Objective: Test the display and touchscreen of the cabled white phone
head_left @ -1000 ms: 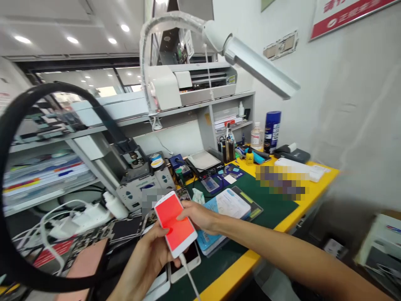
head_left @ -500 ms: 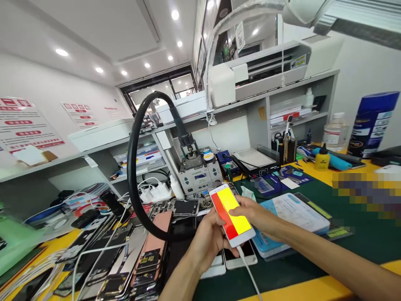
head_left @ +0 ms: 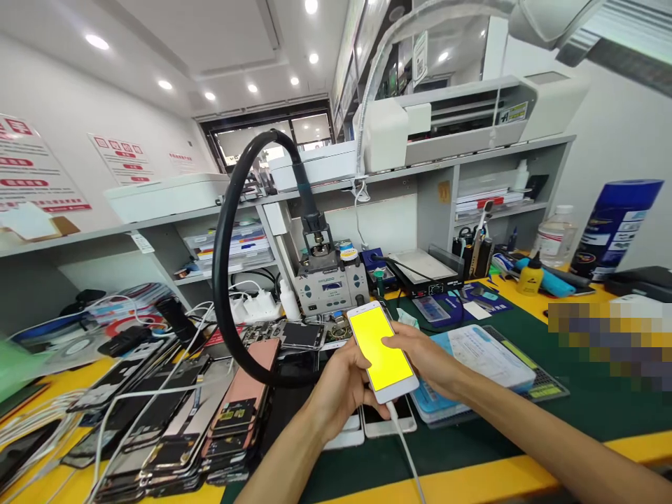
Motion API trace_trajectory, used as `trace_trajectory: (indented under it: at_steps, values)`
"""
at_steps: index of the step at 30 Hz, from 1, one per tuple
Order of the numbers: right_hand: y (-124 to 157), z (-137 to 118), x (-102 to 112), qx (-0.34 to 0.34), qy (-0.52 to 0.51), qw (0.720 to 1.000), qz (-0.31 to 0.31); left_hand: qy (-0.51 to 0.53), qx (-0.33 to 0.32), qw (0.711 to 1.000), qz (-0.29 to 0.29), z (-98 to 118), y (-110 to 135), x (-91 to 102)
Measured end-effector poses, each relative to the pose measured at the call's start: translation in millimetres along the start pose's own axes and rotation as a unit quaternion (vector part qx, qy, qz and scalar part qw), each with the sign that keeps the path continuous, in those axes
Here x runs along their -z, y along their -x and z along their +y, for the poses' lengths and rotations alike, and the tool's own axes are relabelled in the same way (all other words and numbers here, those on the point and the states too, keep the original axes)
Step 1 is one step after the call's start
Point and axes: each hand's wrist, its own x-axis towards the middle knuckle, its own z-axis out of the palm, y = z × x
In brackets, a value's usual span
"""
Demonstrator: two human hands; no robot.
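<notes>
A white smartphone (head_left: 382, 350) with a fully yellow screen is held up over the green mat, tilted toward me. My left hand (head_left: 344, 388) wraps round its lower left side, the thumb at the screen's edge. On the right side my right hand (head_left: 423, 350) grips the phone, its thumb lying over the screen. A white charging cable (head_left: 402, 437) is plugged into the phone's bottom end and runs down toward the table's front edge. Beneath the hands lies another white phone (head_left: 404, 418), partly covered.
To the left are stacked phone parts (head_left: 231, 420) and a black hose (head_left: 223, 280) arching from a grey rework station (head_left: 330, 290). On the right a blue-and-white plastic case (head_left: 475, 371) lies on the mat. Bottles and a blue spray can (head_left: 612, 231) stand behind.
The phone's screen has gone from half red, half yellow to all yellow. Both hands keep hold of the phone. The camera's view has shifted slightly.
</notes>
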Motion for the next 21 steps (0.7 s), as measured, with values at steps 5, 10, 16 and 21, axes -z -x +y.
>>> trace_trajectory:
  at_steps: [5,10,16,21]
  values:
    - [4.1,-4.6,-3.4,-0.001,0.013,1.000,-0.002,-0.009,0.001,1.000,0.002,-0.1,0.4,-0.2]
    - [3.3,-3.6,-0.8,-0.002,-0.005,1.000,-0.009,-0.013,0.004,1.000,-0.003,-0.6,0.9,0.4]
    - [-0.2,0.2,2.9,0.013,-0.032,0.999,-0.021,-0.003,0.003,1.000,0.004,-0.2,-0.1,-1.1]
    - [-1.9,1.2,2.6,0.017,-0.026,0.999,-0.014,0.004,0.005,1.000,0.006,0.6,0.5,-2.6]
